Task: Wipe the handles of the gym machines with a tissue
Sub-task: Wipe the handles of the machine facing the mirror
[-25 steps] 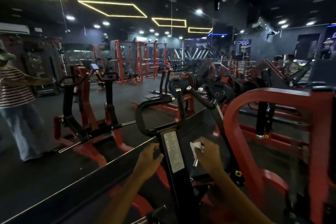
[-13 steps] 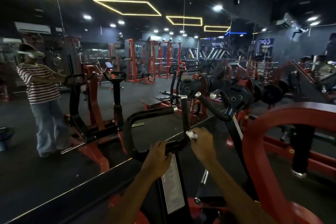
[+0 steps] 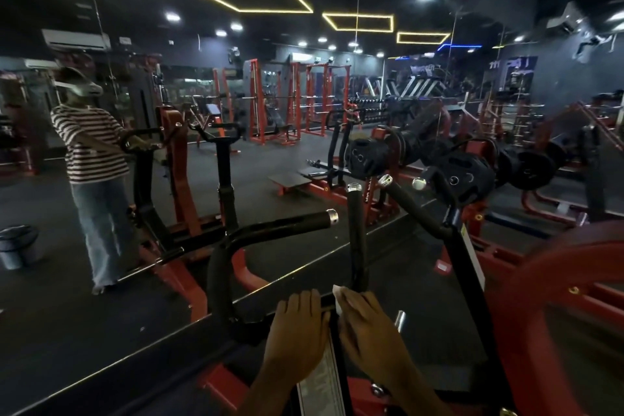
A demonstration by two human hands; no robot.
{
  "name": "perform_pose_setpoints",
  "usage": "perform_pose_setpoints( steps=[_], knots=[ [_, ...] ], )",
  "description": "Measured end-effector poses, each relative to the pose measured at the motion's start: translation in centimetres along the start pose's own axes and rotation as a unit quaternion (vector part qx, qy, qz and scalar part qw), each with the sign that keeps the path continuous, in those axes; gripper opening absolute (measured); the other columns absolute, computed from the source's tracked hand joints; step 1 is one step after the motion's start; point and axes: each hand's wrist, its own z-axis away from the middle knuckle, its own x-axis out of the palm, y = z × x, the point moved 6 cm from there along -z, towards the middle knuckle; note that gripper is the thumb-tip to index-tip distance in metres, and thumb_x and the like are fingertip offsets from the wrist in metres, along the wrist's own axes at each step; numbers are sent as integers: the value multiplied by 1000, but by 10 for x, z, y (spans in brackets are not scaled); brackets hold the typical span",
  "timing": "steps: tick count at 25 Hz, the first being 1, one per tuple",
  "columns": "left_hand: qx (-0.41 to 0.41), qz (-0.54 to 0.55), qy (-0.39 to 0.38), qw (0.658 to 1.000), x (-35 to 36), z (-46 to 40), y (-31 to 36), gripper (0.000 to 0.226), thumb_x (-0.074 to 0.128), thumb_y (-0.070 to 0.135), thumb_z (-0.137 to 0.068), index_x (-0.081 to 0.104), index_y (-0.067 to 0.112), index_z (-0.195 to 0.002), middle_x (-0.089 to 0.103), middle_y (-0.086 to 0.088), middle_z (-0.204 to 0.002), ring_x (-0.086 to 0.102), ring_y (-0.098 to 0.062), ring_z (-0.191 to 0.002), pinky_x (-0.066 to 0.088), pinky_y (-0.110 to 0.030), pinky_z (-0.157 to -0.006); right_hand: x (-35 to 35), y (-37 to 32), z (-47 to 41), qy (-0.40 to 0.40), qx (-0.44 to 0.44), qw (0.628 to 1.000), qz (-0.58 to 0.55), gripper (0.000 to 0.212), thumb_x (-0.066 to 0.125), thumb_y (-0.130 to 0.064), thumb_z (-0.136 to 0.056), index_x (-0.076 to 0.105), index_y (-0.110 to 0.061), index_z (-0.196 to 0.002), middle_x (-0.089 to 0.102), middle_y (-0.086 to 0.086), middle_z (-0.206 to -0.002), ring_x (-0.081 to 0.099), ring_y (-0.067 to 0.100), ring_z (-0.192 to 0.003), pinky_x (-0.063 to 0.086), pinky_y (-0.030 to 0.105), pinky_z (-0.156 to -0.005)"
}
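A black curved handle (image 3: 270, 230) with a chrome end cap loops up from the machine's black post (image 3: 334, 348) in front of me. An upright black handle (image 3: 357, 236) rises beside it. My left hand (image 3: 297, 324) rests on the bar at the top of the post. My right hand (image 3: 366, 324) presses a white tissue (image 3: 337, 295) against the base of the upright handle. Only a corner of the tissue shows above my fingers.
A mirror wall stands right behind the machine, showing a person in a striped shirt (image 3: 89, 145) and red racks (image 3: 270, 101). A second black handle arm (image 3: 435, 223) and weight plates (image 3: 469, 179) lie to the right. A red frame (image 3: 553, 280) curves close at right.
The view has tilted up and shifted. My right hand with the tissue has moved up from the post's side to the base of the upright handle, and my left hand has moved up to the bar.
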Motion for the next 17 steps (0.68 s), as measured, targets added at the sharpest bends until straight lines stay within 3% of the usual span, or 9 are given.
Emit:
perform_pose_setpoints(
  steps=[2, 4, 6, 8, 10, 12, 15, 16, 17],
  knots=[
    [3, -11, 40, 999, 0, 1, 3, 49, 33, 38, -87, 70, 8, -99, 66, -5, -84, 60, -19, -66, 52, -34, -59, -5, -6, -4, 3, -11, 1000, -7, 50, 22, -41, -101, 47, -14, -134, 53, -5, -129, 45, 0, -112, 50, 18, -89],
    [-4, -36, 91, 995, -3, 2, 1, 50, 33, 38, -88, 69, 7, -102, 66, -6, -86, 60, -20, -68, 53, -36, -61, -1, -7, -6, -2, -33, 999, 17, 47, 27, -34, -98, 54, -9, -128, 58, 0, -125, 48, 6, -111, 53, 21, -87],
    [-22, -39, 106, 993, -4, 4, 1, 52, 32, 38, -90, 66, 4, -111, 66, -8, -93, 61, -22, -75, 55, -39, -70, -1, 2, -8, -6, -35, 999, 28, 56, 18, -43, -98, 50, -14, -133, 52, -5, -129, 40, -1, -117, 42, 13, -96],
    [-26, -30, 89, 995, -3, 10, 4, 53, 33, 38, -91, 61, 3, -119, 65, -9, -100, 61, -24, -84, 55, -42, -79, -6, 19, -12, -29, 6, 1000, -11, 74, 5, -63, -91, 49, -22, -134, 46, -17, -125, 39, -9, -113, 33, 4, -95],
    [-26, -42, 92, 995, -3, 15, 5, 54, 32, 38, -92, 59, 3, -122, 65, -9, -106, 62, -25, -91, 54, -43, -85, -20, 31, -24, 13, 38, 998, -52, 53, 25, -56, -92, 59, -26, -118, 50, -25, -110, 48, -11, -104, 39, 9, -87],
    [-41, -28, 74, 996, -5, 15, 3, 56, 26, 38, -96, 60, 3, -123, 66, -11, -110, 63, -27, -98, 53, -44, -89, -29, 27, -29, 56, 68, 994, -65, 23, 44, -39, -95, 62, -29, -104, 55, -17, -100, 55, -5, -95, 44, 17, -80],
    [-35, -24, 60, 997, 0, 15, 5, 57, 25, 38, -96, 58, 3, -125, 65, -13, -113, 63, -29, -100, 52, -44, -92, -17, 13, -15, 54, 100, 991, -68, 36, 42, -31, -93, 61, -11, -116, 58, 2, -117, 54, 17, -107, 45, 30, -92],
    [-32, -36, 67, 997, 1, 16, 5, 56, 29, 38, -94, 58, 2, -124, 65, -13, -113, 63, -29, -100, 52, -44, -91, -14, 11, -10, 68, 93, 992, -60, 38, 44, -25, -89, 61, -5, -117, 58, 9, -115, 52, 20, -107, 45, 33, -93],
    [-30, -38, 73, 996, 1, 15, 5, 56, 31, 38, -92, 58, 2, -124, 65, -14, -112, 63, -29, -99, 52, -44, -91, -14, 5, -7, 79, 85, 991, -60, 35, 48, -20, -88, 62, -4, -116, 58, 9, -110, 52, 13, -104, 46, 28, -92]
  ],
)
